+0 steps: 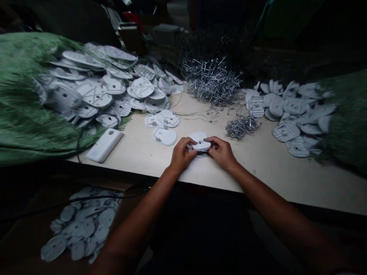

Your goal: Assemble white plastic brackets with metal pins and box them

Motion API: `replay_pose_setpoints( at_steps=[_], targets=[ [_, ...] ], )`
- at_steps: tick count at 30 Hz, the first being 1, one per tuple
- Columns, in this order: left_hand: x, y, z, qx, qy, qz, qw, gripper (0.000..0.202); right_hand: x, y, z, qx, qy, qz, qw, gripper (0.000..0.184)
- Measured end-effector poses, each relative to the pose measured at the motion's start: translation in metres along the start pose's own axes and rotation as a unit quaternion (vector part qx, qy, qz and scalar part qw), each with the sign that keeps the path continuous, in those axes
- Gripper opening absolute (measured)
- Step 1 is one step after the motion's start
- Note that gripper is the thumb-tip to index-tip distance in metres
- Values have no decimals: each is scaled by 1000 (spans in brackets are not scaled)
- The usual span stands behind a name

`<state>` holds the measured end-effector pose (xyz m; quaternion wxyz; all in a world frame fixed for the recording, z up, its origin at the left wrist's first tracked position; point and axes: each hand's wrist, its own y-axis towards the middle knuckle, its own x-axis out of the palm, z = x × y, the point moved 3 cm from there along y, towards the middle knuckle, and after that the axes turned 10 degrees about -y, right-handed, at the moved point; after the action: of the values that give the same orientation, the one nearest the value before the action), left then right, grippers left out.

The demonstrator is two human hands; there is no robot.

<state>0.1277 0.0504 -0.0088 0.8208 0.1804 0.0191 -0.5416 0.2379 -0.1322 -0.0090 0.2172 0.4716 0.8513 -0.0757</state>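
Both my hands grip one white oval plastic piece (200, 141) just above the pale table (258, 168), near its front edge. My left hand (181, 154) pinches the piece's left side with curled fingers. My right hand (221, 152) closes on its right side. Just to the left, a few more white pieces (164, 128) lie loose on the table. A small clump of metal wire clips (241, 127) sits right of my hands, and behind it stands a bigger tangled heap of clips (210, 80).
A big pile of white pieces (97, 84) spills from a green sack (25, 114) at left. Another pile (295, 110) lies at right. A white power bank (104, 145) with a cable rests at the table's left edge. Below, a cardboard box (77, 229) holds several pieces.
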Motion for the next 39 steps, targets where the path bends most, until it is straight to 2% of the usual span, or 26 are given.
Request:
replay_pose_setpoints(
  at_steps=[4,9,11,18,22,26,29,32,35,39],
  targets=[
    [0,-1,3,5,7,-2,1000,34,-2,1,-2,10,12,-3,1000,39],
    [1,-3,4,-1,21,-5,1000,37,-12,2,-4,40,68,-73,994,45],
    [1,-4,3,2,19,-3,1000,38,-13,2,-4,56,91,-82,991,48],
    [3,-1,3,13,13,7,1000,33,-1,3,0,49,67,13,997,38],
    [4,-1,3,-5,14,9,1000,36,-4,5,-1,51,64,9,997,40],
    [-1,-8,10,2,-14,26,1000,35,-18,-5,-11,71,89,-12,993,50],
    [-7,-16,24,10,-23,69,997,32,-24,-21,-22,167,177,-49,969,64],
    [-10,-21,42,25,-19,92,995,30,-19,-37,-36,249,256,-108,928,58],
    [-10,-20,57,51,-13,84,995,31,-6,-41,-50,260,319,-147,900,44],
    [-22,-25,63,41,-17,49,998,36,1,-40,-56,262,342,-156,889,46]
  ],
)
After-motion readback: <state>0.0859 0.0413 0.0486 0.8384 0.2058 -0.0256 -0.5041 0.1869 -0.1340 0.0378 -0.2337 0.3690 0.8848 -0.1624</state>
